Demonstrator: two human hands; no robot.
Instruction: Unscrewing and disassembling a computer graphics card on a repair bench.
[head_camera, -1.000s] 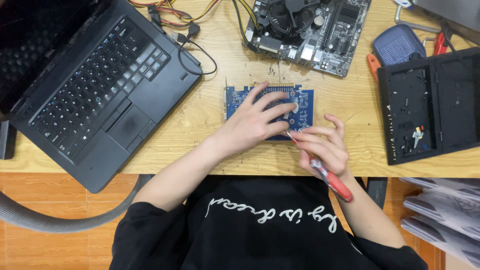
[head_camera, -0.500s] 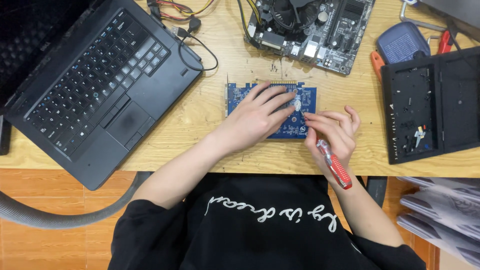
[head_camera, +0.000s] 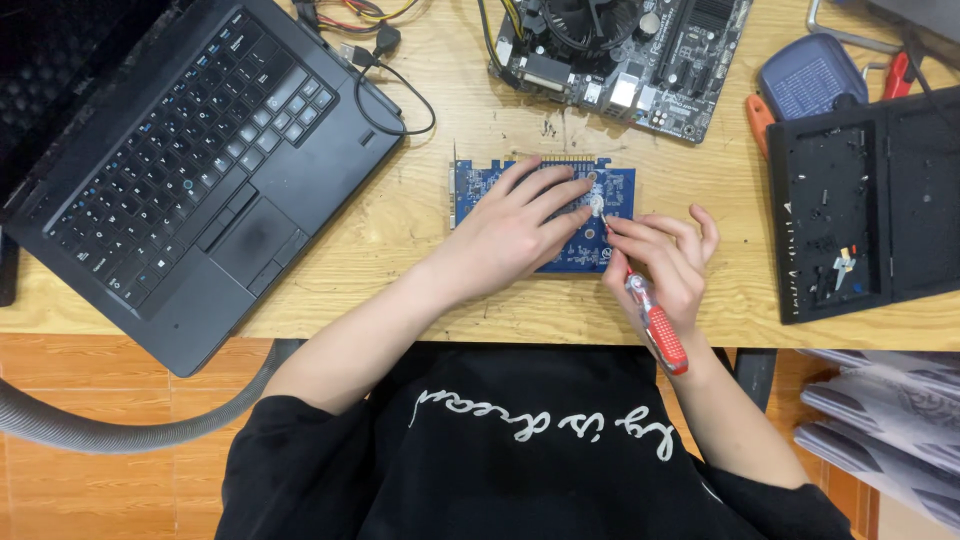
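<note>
blue circuit card (head_camera: 470, 190) lies flat on the wooden tabletop (head_camera: 420, 210), between the open black laptop (head_camera: 190, 170) and the black tray (head_camera: 860, 210), just below a bare motherboard (head_camera: 620, 50). the left hand (head_camera: 515, 225) rests on it, fingers spread flat and gripping nothing. the right hand (head_camera: 665, 260) has its fingers closed round a red-handled screwdriver (head_camera: 660, 330), whose tip meets the card near a small pale disc (head_camera: 596, 203). a grey hose (head_camera: 120, 425) curves below the tabletop edge.
</note>
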